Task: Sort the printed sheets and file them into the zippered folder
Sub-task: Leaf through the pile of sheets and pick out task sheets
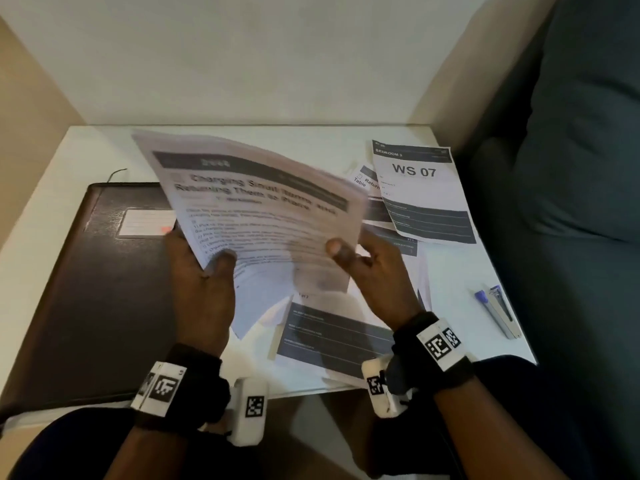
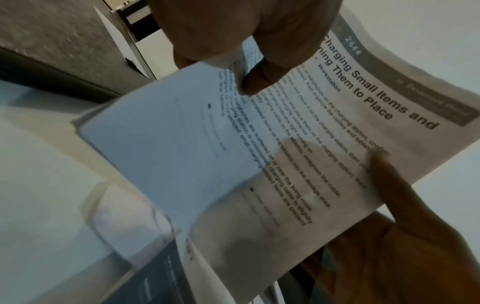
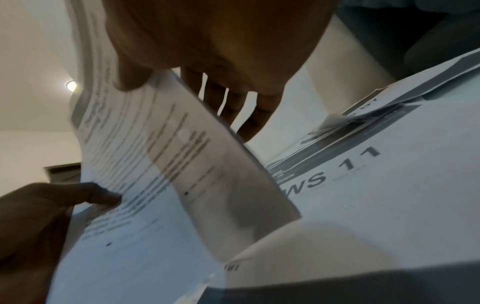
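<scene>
The held sheets (image 1: 256, 209) are motion-blurred, hiding part of the folder (image 1: 104, 271) and the papers beneath.

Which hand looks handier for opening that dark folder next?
Probably the left hand: the zippered folder lies closed on its side of the table, right beside it. The right hand is across the held sheets, though both now grip them.

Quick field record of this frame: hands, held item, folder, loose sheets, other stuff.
left hand: grips held sheets at lower left edge
right hand: pinches their lower right edge
held sheets: lifted off table, top page titled "Charging Small Items..."
zippered folder: flat, on table's left
loose sheets: WS 07 sheet, others beneath it
other: stapler near right edge
</scene>
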A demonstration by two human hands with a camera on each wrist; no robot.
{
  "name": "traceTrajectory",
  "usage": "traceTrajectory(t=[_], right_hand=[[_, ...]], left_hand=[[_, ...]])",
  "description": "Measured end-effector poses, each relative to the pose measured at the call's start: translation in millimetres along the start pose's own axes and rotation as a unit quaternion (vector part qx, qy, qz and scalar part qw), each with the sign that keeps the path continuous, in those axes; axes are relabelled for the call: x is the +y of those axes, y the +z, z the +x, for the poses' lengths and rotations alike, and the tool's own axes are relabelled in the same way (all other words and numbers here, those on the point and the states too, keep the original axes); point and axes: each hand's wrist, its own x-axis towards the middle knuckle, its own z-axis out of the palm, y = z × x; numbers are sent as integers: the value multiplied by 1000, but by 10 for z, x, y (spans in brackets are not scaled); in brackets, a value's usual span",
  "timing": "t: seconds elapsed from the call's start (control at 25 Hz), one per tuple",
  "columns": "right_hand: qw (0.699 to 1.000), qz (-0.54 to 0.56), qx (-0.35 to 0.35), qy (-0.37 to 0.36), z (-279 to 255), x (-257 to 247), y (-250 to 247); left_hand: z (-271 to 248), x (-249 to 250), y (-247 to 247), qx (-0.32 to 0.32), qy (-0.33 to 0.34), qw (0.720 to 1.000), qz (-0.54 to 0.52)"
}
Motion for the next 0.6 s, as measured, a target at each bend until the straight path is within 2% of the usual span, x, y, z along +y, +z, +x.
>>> traceTrajectory(t=[0.08, 0.12, 0.2, 0.24, 0.28, 0.36, 0.48, 0.6], right_hand=[[995, -43, 80, 28, 178, 134, -178], [985, -118, 107, 63, 352, 268, -300], [928, -323, 74, 172, 710, 601, -551], [896, -389, 42, 211, 852, 755, -642], [876, -425, 23, 226, 964, 869, -698], [872, -449, 35, 191, 1116, 1014, -770], [885, -444, 43, 130, 1296, 996, -891], [875, -464, 23, 134, 1405, 1020, -1056]], left_hand=[[91, -16, -72, 25, -2, 1000, -15], [139, -30, -101, 38, -2, 999, -21], [199, -17, -125, 51, -9, 998, -41], [224, -6, -138, 52, -13, 997, -50], [246, -12, -153, 53, -17, 997, -56], [302, -42, -173, 52, -26, 997, -56], [376, -125, -206, 54, -40, 996, -57], [411, -102, -258, 70, -45, 995, -61]])
